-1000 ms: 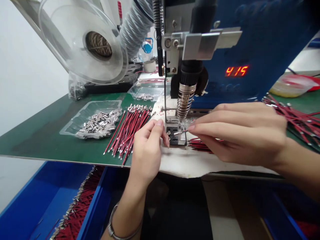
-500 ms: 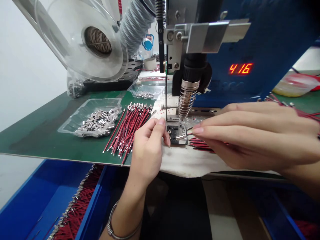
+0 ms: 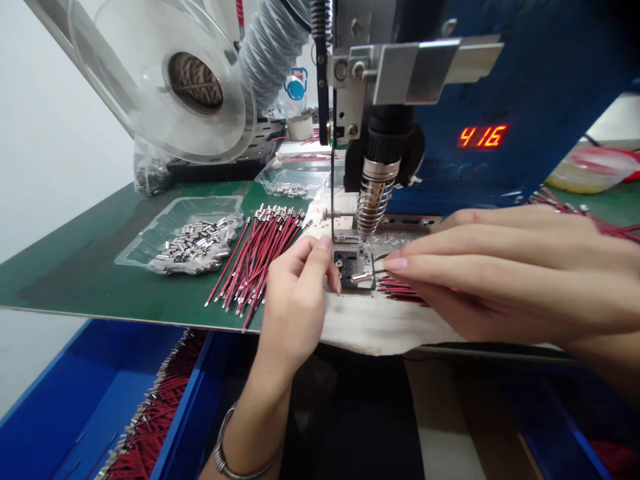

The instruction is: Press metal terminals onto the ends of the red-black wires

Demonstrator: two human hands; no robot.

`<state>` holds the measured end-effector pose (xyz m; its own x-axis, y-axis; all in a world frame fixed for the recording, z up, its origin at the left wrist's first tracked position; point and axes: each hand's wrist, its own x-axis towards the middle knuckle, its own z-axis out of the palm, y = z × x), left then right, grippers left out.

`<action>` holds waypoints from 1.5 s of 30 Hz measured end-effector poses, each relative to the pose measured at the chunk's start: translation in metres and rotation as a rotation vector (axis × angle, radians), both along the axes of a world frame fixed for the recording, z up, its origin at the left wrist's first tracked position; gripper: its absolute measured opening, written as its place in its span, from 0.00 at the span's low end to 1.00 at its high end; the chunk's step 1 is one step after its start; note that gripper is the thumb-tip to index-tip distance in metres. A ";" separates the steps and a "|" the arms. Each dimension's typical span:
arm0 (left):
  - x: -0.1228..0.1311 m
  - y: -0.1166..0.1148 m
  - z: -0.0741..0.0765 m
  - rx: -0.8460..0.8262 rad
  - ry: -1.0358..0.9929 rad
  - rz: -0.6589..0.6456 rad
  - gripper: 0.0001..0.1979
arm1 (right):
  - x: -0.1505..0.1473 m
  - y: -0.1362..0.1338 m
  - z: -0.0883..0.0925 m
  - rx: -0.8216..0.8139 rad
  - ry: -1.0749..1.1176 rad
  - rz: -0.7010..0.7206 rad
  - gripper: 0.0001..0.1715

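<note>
My right hand (image 3: 505, 270) is closed, thumb and fingertips pinching a thin dark wire (image 3: 379, 271). At the wire's left end, a small silver metal cylinder (image 3: 361, 277) lies at the black fixture (image 3: 345, 261) under the machine's tip. Beside the fixture's left side is my left hand (image 3: 300, 287), thumb pressed on its bent forefinger; anything between them is hidden. The spring-wrapped soldering head (image 3: 373, 193) points down just above the fixture. Several red and black wires (image 3: 400, 291) lie below my right fingers, partly covered by them.
Left of my left hand is a pile of red-black wires with metal cylinders (image 3: 267, 250). A clear tray (image 3: 143, 247) holds loose cylinders; another clear tray (image 3: 270, 175) stands behind. A blue bin (image 3: 65, 387) with wired pieces sits below the table edge. The blue machine (image 3: 500, 87) displays 416.
Both hands stay nearly where they were. The silver cylinder and its wire have shifted very slightly downward at the fixture.
</note>
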<state>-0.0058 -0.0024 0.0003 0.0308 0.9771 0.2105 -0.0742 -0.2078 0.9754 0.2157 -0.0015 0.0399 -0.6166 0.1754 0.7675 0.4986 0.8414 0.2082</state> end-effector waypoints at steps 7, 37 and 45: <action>0.000 0.002 -0.001 0.015 -0.036 -0.012 0.23 | 0.001 -0.001 0.003 0.009 -0.020 -0.012 0.14; -0.001 0.001 -0.005 0.031 -0.031 -0.010 0.23 | -0.005 0.004 0.001 -0.052 0.012 -0.006 0.11; 0.000 0.001 -0.005 0.040 0.022 0.012 0.22 | -0.005 0.005 0.003 -0.062 0.009 -0.009 0.13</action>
<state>-0.0054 -0.0012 -0.0048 0.0244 0.9683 0.2487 -0.0500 -0.2473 0.9676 0.2108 0.0031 0.0428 -0.6080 0.2284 0.7604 0.5076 0.8482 0.1512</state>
